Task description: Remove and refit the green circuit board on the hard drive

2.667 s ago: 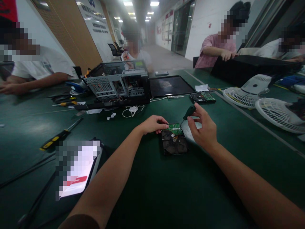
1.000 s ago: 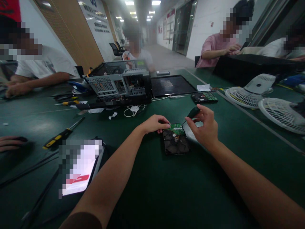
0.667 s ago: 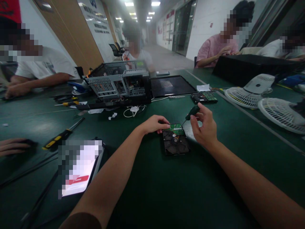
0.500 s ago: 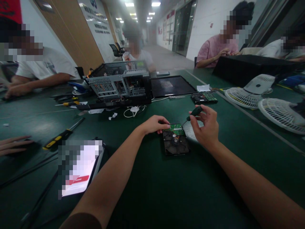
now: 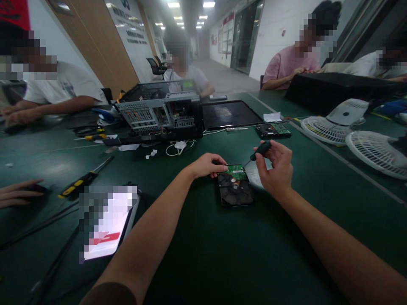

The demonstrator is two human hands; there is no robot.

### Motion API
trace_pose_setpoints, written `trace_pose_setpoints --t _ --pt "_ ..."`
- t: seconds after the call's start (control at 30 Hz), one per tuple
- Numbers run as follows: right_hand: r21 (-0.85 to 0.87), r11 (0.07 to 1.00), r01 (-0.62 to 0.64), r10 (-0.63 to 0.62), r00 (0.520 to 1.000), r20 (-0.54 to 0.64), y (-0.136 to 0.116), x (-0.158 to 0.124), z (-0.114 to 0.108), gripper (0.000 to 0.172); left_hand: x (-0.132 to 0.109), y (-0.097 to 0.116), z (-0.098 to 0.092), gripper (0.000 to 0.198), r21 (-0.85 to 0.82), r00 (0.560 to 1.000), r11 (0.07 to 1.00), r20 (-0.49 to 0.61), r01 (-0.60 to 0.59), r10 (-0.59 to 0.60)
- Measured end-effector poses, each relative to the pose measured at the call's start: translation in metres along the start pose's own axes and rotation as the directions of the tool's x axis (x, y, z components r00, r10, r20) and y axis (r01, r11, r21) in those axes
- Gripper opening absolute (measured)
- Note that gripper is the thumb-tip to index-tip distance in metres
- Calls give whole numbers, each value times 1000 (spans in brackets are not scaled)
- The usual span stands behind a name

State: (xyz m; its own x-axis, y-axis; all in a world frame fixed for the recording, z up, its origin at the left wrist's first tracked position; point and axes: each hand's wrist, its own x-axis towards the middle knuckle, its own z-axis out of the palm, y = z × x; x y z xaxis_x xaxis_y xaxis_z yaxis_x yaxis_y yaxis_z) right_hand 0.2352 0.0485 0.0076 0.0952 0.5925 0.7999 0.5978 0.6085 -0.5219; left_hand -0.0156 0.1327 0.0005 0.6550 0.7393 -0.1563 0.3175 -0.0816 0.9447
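Note:
A hard drive (image 5: 235, 192) lies on the green table in front of me, its green circuit board at the far end. My left hand (image 5: 208, 165) grips the drive's far left corner between thumb and fingers. In my right hand (image 5: 277, 167) is a screwdriver (image 5: 261, 149) with a dark green handle, held by thumb and fingertips. Its thin shaft slants down to the far right corner of the circuit board; whether the tip sits in a screw is too small to tell.
Beyond the drive stand an opened computer case (image 5: 159, 114) and a black panel (image 5: 230, 114). A second hard drive (image 5: 273, 130) and white fans (image 5: 327, 123) lie to the right. At left are a yellow-black screwdriver (image 5: 78, 184), a lit tablet (image 5: 110, 224) and another person's hand (image 5: 20, 192). People sit around the table.
My hands, the hard drive and the screwdriver keep nearly the same places. Across the table, a person's raised hand has come down.

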Motion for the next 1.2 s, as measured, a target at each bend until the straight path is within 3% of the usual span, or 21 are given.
trace_pose_setpoints --t 0.47,0.73,0.97,1.2 --pt "-71 997 -12 10 999 -36 -4 3 -2 54 -2 4 1 33 21 1000 1000 -4 9 -9" --pt "-224 974 35 -44 998 -38 -5 0 -5 57 -1 2 0 35 11 1000 1000 -5 -1 1" --pt "-53 998 31 -30 999 23 -3 -1 -2 64 -2 2 2 33 7 1000 1000 -11 -15 15" --pt "-53 998 -23 22 1000 -14 0 -2 2 68 -3 3 1 36 10 1000 1000 -8 -6 6"
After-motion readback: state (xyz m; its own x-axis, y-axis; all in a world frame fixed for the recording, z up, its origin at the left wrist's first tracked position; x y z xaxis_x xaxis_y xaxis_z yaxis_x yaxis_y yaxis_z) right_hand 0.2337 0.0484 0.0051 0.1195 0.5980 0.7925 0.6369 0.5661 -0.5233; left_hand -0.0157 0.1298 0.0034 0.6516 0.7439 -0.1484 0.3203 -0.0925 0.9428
